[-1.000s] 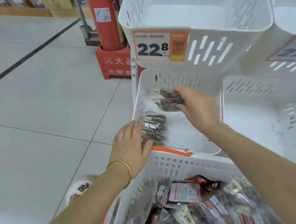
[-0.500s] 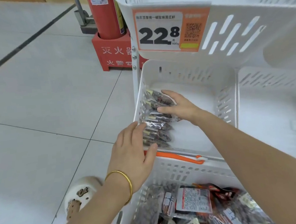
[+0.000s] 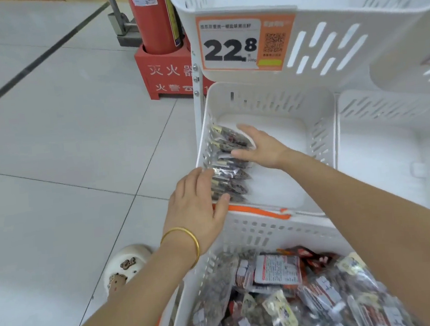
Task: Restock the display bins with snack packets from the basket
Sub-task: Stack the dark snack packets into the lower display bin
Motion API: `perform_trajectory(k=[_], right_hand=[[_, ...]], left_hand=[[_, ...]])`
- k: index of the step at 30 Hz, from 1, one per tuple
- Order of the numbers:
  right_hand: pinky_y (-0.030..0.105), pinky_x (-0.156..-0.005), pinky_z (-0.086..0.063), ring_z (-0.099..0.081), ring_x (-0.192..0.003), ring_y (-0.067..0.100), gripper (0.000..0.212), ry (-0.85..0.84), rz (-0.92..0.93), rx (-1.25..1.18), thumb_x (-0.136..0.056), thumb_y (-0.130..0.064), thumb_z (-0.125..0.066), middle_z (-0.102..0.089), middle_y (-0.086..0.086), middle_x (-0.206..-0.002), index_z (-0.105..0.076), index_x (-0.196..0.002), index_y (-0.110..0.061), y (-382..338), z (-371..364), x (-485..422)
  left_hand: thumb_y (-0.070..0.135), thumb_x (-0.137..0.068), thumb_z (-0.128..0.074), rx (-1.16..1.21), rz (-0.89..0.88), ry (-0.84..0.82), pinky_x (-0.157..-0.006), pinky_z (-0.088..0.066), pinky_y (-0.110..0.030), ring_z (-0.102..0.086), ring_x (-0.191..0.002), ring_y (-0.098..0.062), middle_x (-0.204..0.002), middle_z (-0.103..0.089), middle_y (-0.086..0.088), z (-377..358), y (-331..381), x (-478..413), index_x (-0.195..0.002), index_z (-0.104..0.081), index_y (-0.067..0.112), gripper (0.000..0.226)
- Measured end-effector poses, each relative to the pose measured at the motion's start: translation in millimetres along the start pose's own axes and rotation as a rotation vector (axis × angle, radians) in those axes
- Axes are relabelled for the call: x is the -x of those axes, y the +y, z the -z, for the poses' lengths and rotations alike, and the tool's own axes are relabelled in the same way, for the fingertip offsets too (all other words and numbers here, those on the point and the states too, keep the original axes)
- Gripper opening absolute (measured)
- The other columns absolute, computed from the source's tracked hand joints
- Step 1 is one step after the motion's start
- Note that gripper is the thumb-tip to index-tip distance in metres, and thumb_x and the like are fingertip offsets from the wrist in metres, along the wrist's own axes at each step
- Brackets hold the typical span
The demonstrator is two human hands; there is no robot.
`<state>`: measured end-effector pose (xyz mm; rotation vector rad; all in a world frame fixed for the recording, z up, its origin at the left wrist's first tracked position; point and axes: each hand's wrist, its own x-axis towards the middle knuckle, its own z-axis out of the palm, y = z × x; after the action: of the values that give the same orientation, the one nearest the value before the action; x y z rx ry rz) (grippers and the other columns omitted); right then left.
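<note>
A: What was closest?

B: A white basket [image 3: 254, 227], full of snack packets [image 3: 277, 272] in clear bags. It stood right in front of the lower bin [image 3: 281, 98].

A: Where was the left hand?

B: The left hand [image 3: 197, 209], with a gold bangle [image 3: 186, 234] on the wrist, reached past the basket's far left corner. Its fingers were straight and held nothing. They pushed against the near end of a row of packets [image 3: 229, 172].

A: Where was that row?

B: Inside the lower bin. The packets stood on edge along its left wall, from the front edge toward the back.

A: And the right hand?

B: The right hand [image 3: 262, 147] lay flat and open on the far end of the row. Its fingers were spread over the last packets.

A: What was behind?

B: An upper bin [image 3: 352, 18] with an orange price tag [image 3: 234, 48] that said 22.8. Farther left, on the floor [image 3: 50, 152], stood a red fire extinguisher [image 3: 155, 18].
</note>
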<state>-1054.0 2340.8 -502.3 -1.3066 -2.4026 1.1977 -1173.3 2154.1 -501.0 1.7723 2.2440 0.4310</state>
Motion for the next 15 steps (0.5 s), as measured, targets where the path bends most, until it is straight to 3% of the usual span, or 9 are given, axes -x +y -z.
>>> perform_trajectory(k=[3, 7, 9, 11, 13, 15], right_hand=[[0.029, -0.110, -0.026, -0.033, -0.136, 0.019, 0.060, 0.195, 0.080, 0.079, -0.091, -0.026, -0.061, -0.037, 0.003, -0.148, -0.036, -0.144, -0.018, -16, 15, 57], [0.016, -0.089, -0.044, -0.057, -0.102, 0.012, 0.032, 0.310, 0.142, -0.029, -0.090, -0.009, -0.059, -0.059, -0.005, -0.116, -0.061, -0.120, -0.018, -31, 17, 163], [0.006, -0.076, -0.043, -0.060, -0.089, 0.008, 0.025, 0.214, 0.109, -0.042, -0.090, -0.008, -0.058, -0.063, -0.009, -0.103, -0.065, -0.111, -0.019, -32, 7, 204], [0.005, -0.074, -0.042, -0.062, -0.093, 0.008, 0.020, 0.075, 0.066, 0.033, -0.090, -0.018, -0.061, -0.066, -0.008, -0.103, -0.067, -0.109, -0.019, -30, -6, 228], [0.014, -0.086, -0.044, -0.058, -0.109, 0.013, 0.035, -0.121, 0.008, 0.174, -0.089, -0.039, -0.059, -0.064, -0.006, -0.117, -0.063, -0.119, -0.020, -30, -21, 242], [0.030, -0.104, -0.038, -0.044, -0.129, 0.016, 0.057, -0.329, -0.036, 0.277, -0.090, -0.053, -0.051, -0.047, -0.006, -0.141, -0.044, -0.139, -0.024, -32, -35, 249]], left_hand=[[0.054, -0.085, -0.022, 0.002, -0.008, 0.015, -0.112, -0.021, -0.036, -0.023, -0.136, -0.023, -0.149, -0.029, -0.007, 2, 1, -3, -0.144, -0.027, 0.014, 0.071], [0.036, -0.096, -0.039, 0.030, -0.032, 0.069, -0.110, -0.024, -0.037, -0.026, -0.134, -0.026, -0.146, -0.033, -0.008, 3, 1, -1, -0.141, -0.032, 0.012, 0.052], [0.035, -0.094, -0.040, 0.074, -0.068, 0.164, -0.107, -0.025, -0.035, -0.032, -0.129, -0.028, -0.141, -0.040, -0.009, 11, 5, 5, -0.134, -0.042, 0.011, 0.047], [0.032, -0.093, -0.045, 0.088, -0.112, 0.246, -0.104, -0.026, -0.033, -0.036, -0.125, -0.029, -0.136, -0.045, -0.010, 24, 14, 17, -0.123, -0.052, 0.009, 0.039], [0.039, -0.090, -0.044, 0.035, -0.188, 0.258, -0.102, -0.026, -0.034, -0.038, -0.122, -0.029, -0.133, -0.049, -0.009, 32, 20, 37, -0.106, -0.061, 0.011, 0.036], [0.053, -0.083, -0.037, -0.060, -0.271, 0.197, -0.101, -0.026, -0.038, -0.038, -0.122, -0.029, -0.133, -0.051, -0.007, 32, 22, 64, -0.090, -0.065, 0.016, 0.047]])
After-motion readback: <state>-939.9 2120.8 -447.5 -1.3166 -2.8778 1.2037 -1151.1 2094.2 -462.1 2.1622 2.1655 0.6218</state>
